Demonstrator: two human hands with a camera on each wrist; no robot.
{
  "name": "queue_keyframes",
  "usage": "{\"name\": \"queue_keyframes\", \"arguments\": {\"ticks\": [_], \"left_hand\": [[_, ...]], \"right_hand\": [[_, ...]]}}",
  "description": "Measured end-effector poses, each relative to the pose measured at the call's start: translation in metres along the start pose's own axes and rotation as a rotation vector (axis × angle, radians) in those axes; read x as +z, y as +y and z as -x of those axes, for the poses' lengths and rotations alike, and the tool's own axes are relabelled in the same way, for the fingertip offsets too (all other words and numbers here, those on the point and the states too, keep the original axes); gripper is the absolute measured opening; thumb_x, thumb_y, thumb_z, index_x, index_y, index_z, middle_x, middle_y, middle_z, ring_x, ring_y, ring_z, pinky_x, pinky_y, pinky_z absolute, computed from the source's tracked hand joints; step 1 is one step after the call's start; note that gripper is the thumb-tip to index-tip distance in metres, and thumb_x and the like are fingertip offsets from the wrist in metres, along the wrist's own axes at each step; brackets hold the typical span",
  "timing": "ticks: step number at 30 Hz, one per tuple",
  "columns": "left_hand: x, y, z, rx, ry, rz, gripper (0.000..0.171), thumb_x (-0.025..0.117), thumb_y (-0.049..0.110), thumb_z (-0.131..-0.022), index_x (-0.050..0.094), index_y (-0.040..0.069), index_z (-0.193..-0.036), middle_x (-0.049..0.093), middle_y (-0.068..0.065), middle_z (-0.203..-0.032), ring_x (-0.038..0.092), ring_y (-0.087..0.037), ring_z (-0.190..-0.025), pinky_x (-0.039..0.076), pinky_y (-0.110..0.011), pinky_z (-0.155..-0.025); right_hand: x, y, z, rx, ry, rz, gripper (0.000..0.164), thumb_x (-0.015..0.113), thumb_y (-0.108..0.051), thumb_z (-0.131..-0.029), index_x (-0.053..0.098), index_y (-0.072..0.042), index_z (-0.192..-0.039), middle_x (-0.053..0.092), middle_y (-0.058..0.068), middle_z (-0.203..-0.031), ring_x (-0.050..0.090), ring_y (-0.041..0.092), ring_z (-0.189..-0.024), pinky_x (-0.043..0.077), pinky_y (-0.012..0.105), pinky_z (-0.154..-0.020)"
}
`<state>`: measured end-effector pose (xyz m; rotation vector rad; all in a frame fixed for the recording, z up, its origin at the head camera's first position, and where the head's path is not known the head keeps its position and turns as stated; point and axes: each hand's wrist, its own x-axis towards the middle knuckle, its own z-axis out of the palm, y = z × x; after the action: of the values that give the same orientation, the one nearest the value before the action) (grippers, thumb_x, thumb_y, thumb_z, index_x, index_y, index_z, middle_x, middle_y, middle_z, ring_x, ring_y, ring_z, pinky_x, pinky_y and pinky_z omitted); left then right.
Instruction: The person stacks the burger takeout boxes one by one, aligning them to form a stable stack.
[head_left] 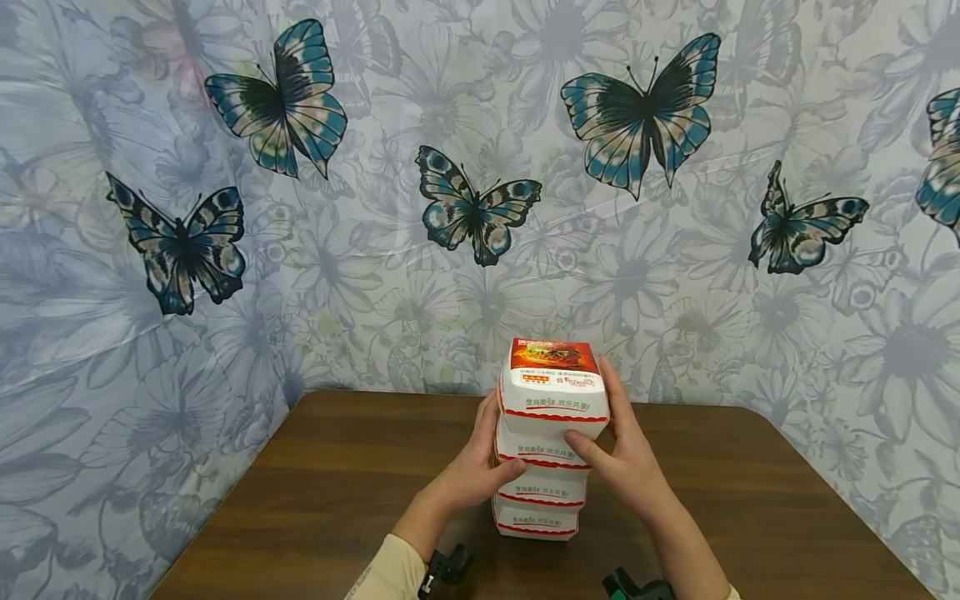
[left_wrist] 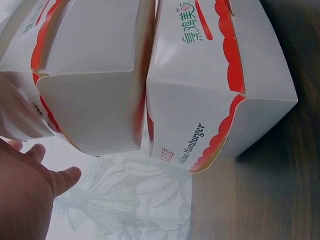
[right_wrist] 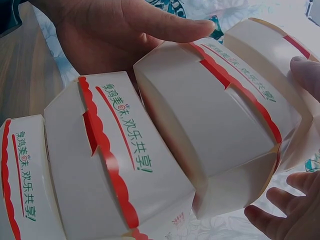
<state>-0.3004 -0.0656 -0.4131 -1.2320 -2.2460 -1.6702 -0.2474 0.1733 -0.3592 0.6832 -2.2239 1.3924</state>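
Several white hamburger boxes with red scalloped edges stand in an uneven stack; the top box (head_left: 555, 400) shows a burger picture on its lid. My left hand (head_left: 468, 471) grips the second box from the top (head_left: 536, 446), thumb across its front and fingers along the left side. My right hand (head_left: 626, 454) holds the top two boxes on the right, thumb on the front. In the right wrist view, my right fingers (right_wrist: 280, 210) spread beside the boxes. Below, the bottom box (head_left: 536, 521) sits on the table, its "Delicious Hamburger" lettering facing the left wrist camera.
The brown wooden table (head_left: 337, 483) spreads out around the stack. Behind its back edge hangs a pale floral cloth (head_left: 360, 333) printed with blue butterflies. Black wrist devices (head_left: 446, 567) are at both wrists, and a cream sleeve (head_left: 390, 575) covers the left forearm.
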Motion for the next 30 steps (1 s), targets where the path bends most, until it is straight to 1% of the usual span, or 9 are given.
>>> {"name": "queue_keyframes", "arguments": {"ticks": [3, 6, 11, 13, 15, 21, 24, 28, 30], "left_hand": [[-0.0003, 0.0007, 0.0006, -0.007, 0.002, 0.004, 0.096, 0.061, 0.06, -0.092, -0.006, 0.04, -0.158, 0.0, 0.009, -0.163, 0.011, -0.02, -0.149, 0.031, -0.057, -0.114], [-0.0005, 0.0007, 0.0009, -0.006, 0.004, 0.008, 0.098, 0.061, 0.06, -0.091, -0.007, 0.04, -0.158, 0.0, 0.009, -0.163, 0.011, -0.021, -0.15, 0.031, -0.058, -0.114], [-0.0007, -0.0027, 0.0001, 0.003, 0.014, -0.008, 0.099, 0.062, 0.062, -0.089, -0.005, 0.039, -0.159, 0.001, 0.011, -0.163, 0.009, -0.018, -0.15, 0.029, -0.059, -0.115], [-0.0007, -0.0039, -0.0005, 0.011, 0.019, -0.014, 0.099, 0.063, 0.063, -0.089, -0.003, 0.039, -0.159, 0.002, 0.011, -0.163, 0.008, -0.018, -0.15, 0.028, -0.059, -0.115], [-0.0006, -0.0046, -0.0009, 0.016, 0.021, -0.011, 0.099, 0.063, 0.063, -0.089, -0.003, 0.039, -0.159, 0.002, 0.011, -0.163, 0.008, -0.018, -0.151, 0.027, -0.059, -0.115], [-0.0005, -0.0061, -0.0014, 0.011, 0.012, -0.007, 0.101, 0.062, 0.065, -0.088, -0.006, 0.039, -0.159, 0.001, 0.01, -0.163, 0.007, -0.018, -0.151, 0.028, -0.06, -0.115], [-0.0005, -0.0062, -0.0015, 0.01, 0.012, -0.013, 0.101, 0.061, 0.065, -0.089, -0.007, 0.039, -0.159, 0.001, 0.009, -0.163, 0.006, -0.019, -0.151, 0.028, -0.06, -0.115], [-0.0004, -0.006, -0.0016, 0.01, 0.013, -0.016, 0.101, 0.061, 0.065, -0.089, -0.006, 0.039, -0.159, 0.001, 0.009, -0.164, 0.007, -0.02, -0.152, 0.028, -0.06, -0.115], [-0.0001, -0.0064, -0.0016, 0.006, 0.009, -0.014, 0.101, 0.061, 0.066, -0.088, -0.006, 0.04, -0.159, 0.001, 0.009, -0.163, 0.007, -0.019, -0.151, 0.028, -0.06, -0.116]], "right_hand": [[0.0003, 0.0009, 0.0001, -0.012, 0.001, -0.009, 0.099, 0.069, -0.006, -0.091, 0.005, -0.034, -0.161, 0.036, -0.003, -0.153, 0.041, 0.004, -0.129, 0.04, 0.027, -0.1], [0.0006, 0.002, -0.0002, -0.013, -0.002, -0.014, 0.101, 0.07, -0.006, -0.09, 0.005, -0.034, -0.161, 0.036, -0.003, -0.153, 0.041, 0.004, -0.129, 0.039, 0.029, -0.101], [0.0011, 0.0024, -0.0009, -0.01, -0.012, -0.034, 0.103, 0.072, -0.007, -0.088, 0.005, -0.036, -0.16, 0.04, -0.004, -0.147, 0.042, 0.006, -0.127, 0.039, 0.052, -0.101], [0.0013, 0.0024, -0.0013, -0.012, -0.011, -0.04, 0.104, 0.072, -0.007, -0.088, 0.005, -0.036, -0.16, 0.041, -0.005, -0.146, 0.042, 0.006, -0.127, 0.037, 0.056, -0.101], [0.0016, 0.0026, -0.0016, -0.014, -0.009, -0.043, 0.103, 0.072, -0.006, -0.088, 0.005, -0.036, -0.16, 0.042, -0.005, -0.144, 0.042, 0.006, -0.128, 0.038, 0.053, -0.102], [0.0036, 0.0048, -0.002, -0.037, -0.009, -0.045, 0.098, 0.07, -0.005, -0.09, 0.007, -0.033, -0.161, 0.044, -0.004, -0.142, 0.046, 0.008, -0.125, 0.044, 0.031, -0.097], [0.0058, 0.0055, -0.0021, -0.025, -0.005, -0.044, 0.098, 0.07, -0.007, -0.091, 0.007, -0.035, -0.16, 0.043, -0.004, -0.144, 0.043, 0.007, -0.128, 0.043, 0.036, -0.099], [0.0088, 0.0058, -0.0025, 0.001, 0.002, -0.049, 0.097, 0.07, -0.01, -0.091, 0.007, -0.037, -0.16, 0.042, -0.003, -0.146, 0.04, 0.007, -0.131, 0.038, 0.051, -0.102], [0.0098, 0.006, -0.0026, 0.013, 0.009, -0.044, 0.097, 0.07, -0.012, -0.092, 0.007, -0.038, -0.16, 0.044, -0.003, -0.144, 0.041, 0.007, -0.129, 0.039, 0.052, -0.101]]}}
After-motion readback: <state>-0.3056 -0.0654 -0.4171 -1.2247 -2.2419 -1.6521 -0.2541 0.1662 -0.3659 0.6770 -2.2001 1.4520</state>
